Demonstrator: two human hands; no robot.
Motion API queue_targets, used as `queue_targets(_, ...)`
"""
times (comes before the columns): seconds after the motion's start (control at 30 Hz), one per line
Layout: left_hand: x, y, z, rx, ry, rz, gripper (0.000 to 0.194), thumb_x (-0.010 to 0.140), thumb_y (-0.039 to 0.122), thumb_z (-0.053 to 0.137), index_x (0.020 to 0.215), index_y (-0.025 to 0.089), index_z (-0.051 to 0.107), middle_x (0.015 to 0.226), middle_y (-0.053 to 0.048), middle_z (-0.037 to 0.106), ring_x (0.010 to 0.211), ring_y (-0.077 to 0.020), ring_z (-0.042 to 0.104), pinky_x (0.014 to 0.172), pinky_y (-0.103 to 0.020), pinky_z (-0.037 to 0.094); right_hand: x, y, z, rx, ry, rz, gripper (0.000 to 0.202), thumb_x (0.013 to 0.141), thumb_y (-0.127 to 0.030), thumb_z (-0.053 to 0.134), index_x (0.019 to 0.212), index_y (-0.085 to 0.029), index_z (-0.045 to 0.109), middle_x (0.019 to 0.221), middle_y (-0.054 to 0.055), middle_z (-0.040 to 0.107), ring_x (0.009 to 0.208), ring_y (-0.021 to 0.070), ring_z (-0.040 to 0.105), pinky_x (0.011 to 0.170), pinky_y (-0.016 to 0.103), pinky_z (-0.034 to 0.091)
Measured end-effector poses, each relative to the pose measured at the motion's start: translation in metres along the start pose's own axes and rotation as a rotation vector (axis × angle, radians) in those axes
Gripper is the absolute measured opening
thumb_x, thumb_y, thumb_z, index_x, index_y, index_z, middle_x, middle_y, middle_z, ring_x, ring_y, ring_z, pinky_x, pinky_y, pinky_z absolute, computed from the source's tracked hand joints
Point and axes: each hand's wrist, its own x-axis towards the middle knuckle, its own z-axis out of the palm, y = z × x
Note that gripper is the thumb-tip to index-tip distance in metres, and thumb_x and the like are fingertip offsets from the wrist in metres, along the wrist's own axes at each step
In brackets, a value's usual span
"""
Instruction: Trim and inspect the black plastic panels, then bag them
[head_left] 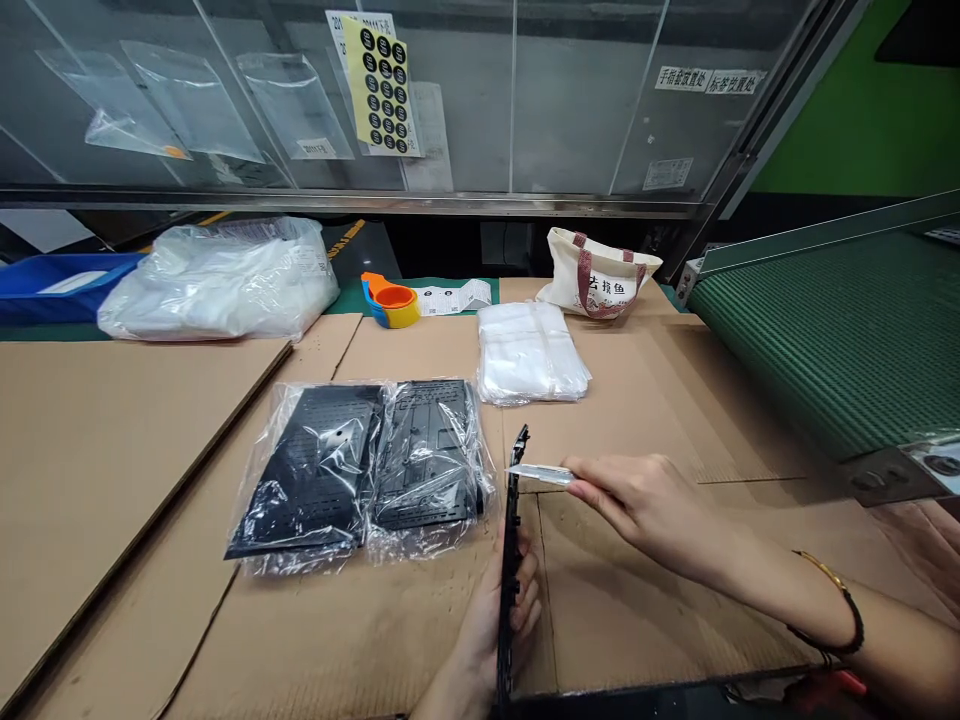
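My left hand point(517, 590) is wrapped round a black plastic panel point(510, 570), which I see edge-on, standing upright with small clips along its side. My right hand point(630, 495) pinches a flat, silvery blade point(541, 473), perhaps a utility knife blade; its handle, if any, is hidden in the fingers. The blade's tip meets the panel's edge near the upper end. Left of the panel lie two black plastic panels, a plain one point(311, 470) and a ribbed one point(424, 460), each inside clear plastic wrapping on the cardboard.
Behind are a stack of clear bags point(531, 350), a tape roll in a holder point(394, 300), a canvas bag point(600, 278) and a large plastic-wrapped bundle point(225, 275). A green conveyor belt point(840, 320) runs along the right. A raised cardboard sheet point(112, 470) lies left.
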Motion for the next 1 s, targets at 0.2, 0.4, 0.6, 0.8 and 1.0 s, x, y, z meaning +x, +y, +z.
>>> queue_targets(0.2,0.002,0.001,-0.004,0.033,-0.02,-0.043,0.053,0.071,0.062,0.073,0.076,0.021,0.041,0.045,0.014,0.03,0.026,-0.0006,0.016,0.031,-0.02,-0.002,0.004,0.004,0.002,-0.036,0.038,0.035,0.045,0.104,-0.041,0.027,0.101,-0.019,0.066,0.076,0.003,0.072,0.065,0.0178,0.067,0.054,0.028,0.039)
queue_targets(0.4,0.003,-0.002,-0.008,0.012,-0.052,-0.027,0.05,0.074,0.06,0.072,0.077,0.021,0.04,0.044,0.014,0.028,0.026,-0.0011,0.014,0.03,-0.02,-0.001,0.004,0.008,0.002,-0.031,0.024,0.049,0.043,0.104,-0.041,0.028,0.103,-0.02,0.066,0.077,0.004,0.072,0.068,0.0178,0.068,0.056,0.027,0.04)
queue_targets(0.6,0.001,0.001,-0.005,0.008,-0.017,-0.023,0.05,0.072,0.058,0.074,0.077,0.02,0.041,0.043,0.015,0.027,0.027,-0.0007,0.011,0.031,-0.019,-0.001,0.0,0.0,-0.002,0.117,-0.079,-0.003,0.044,0.103,-0.041,0.029,0.097,-0.02,0.068,0.077,0.004,0.072,0.065,0.0171,0.066,0.057,0.027,0.042)
queue_targets(0.8,-0.001,0.002,0.001,-0.036,0.011,0.0,0.051,0.069,0.054,0.079,0.073,0.02,0.041,0.043,0.014,0.028,0.027,-0.0001,0.012,0.03,-0.017,0.002,-0.014,0.021,0.007,0.33,0.158,0.22,0.031,0.099,-0.038,0.042,0.104,-0.021,0.067,0.09,0.005,0.073,0.078,0.0185,0.068,0.068,0.027,0.052)
queue_targets(1.0,-0.001,0.005,0.006,-0.039,0.075,-0.016,0.044,0.072,0.05,0.078,0.074,0.018,0.048,0.045,0.013,0.035,0.026,0.0002,0.021,0.027,-0.013,0.012,-0.041,0.055,0.06,-0.04,0.072,0.219,0.027,0.097,-0.027,0.045,0.113,-0.017,0.065,0.088,0.01,0.067,0.081,0.0235,0.064,0.071,0.036,0.053)
